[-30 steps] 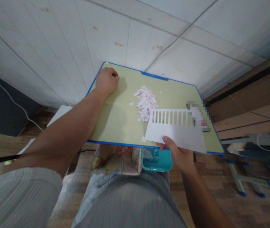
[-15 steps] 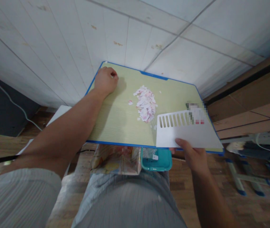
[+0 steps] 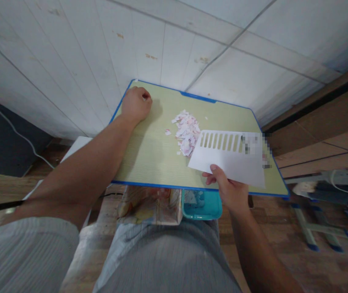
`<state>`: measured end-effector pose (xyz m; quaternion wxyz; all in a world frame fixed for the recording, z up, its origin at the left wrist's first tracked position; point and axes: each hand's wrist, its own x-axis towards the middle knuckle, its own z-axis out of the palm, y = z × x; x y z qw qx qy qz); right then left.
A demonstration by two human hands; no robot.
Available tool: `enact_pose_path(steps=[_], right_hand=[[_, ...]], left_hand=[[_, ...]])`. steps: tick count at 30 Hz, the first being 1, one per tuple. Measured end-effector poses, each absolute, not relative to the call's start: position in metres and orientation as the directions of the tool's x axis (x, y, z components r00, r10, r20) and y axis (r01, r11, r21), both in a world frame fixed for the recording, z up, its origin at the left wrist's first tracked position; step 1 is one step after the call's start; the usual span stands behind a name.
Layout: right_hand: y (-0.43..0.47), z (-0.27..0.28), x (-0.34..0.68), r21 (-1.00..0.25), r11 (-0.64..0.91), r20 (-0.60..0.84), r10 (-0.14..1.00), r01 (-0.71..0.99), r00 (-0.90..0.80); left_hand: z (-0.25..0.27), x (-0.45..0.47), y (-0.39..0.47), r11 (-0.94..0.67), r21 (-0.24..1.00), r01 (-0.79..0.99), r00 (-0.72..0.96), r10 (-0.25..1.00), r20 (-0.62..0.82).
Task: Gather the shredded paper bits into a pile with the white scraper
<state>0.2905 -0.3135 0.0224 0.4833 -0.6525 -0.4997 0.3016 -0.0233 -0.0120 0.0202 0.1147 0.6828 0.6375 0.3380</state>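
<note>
My right hand (image 3: 227, 189) grips a white slotted sheet (image 3: 225, 160), thumb on top and fingers underneath, above the front right of the table. A row of long slots runs along the sheet's far edge. Its left end overlaps the right side of a heap of torn paper scraps (image 3: 186, 128), mostly white with pinkish marks. My left hand (image 3: 136, 103) rests curled into a loose fist at the far left of the tabletop (image 3: 155, 158); whether anything is inside it is hidden. One loose scrap (image 3: 168, 132) lies left of the heap.
The pale yellow folding table has a blue rim and stands by a white panelled wall (image 3: 149, 36). A teal plastic box (image 3: 203, 209) and a patterned bag (image 3: 151, 205) sit below its front edge. Cardboard boxes (image 3: 320, 130) stand at the right. A pixelated patch covers the table's right side.
My right hand has moved the slotted sheet left and away from me, towards the scraps. A small white piece seen over the teal box is no longer visible. My left hand has stayed put.
</note>
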Motion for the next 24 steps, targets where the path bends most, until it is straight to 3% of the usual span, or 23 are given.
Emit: enact_pose_path(steps=[13,19,24], right_hand=[[-0.319,0.022,0.275,-0.949,-0.120,-0.051,0.971,0.292,0.235],[-0.317,0.021,0.280,-0.920,-0.033,0.094,0.949,0.390,0.302],[-0.317,0.022,0.281,-0.909,-0.070,0.069,0.947,0.412,0.313]], left_hand=[[0.025,-0.020,-0.017,-0.145,0.594,0.792,-0.047,0.954,0.296],[0.024,-0.020,-0.016,-0.153,0.602,0.784,-0.041,0.954,0.296],[0.019,-0.023,-0.011,-0.166,0.589,0.791,-0.042,0.946,0.322]])
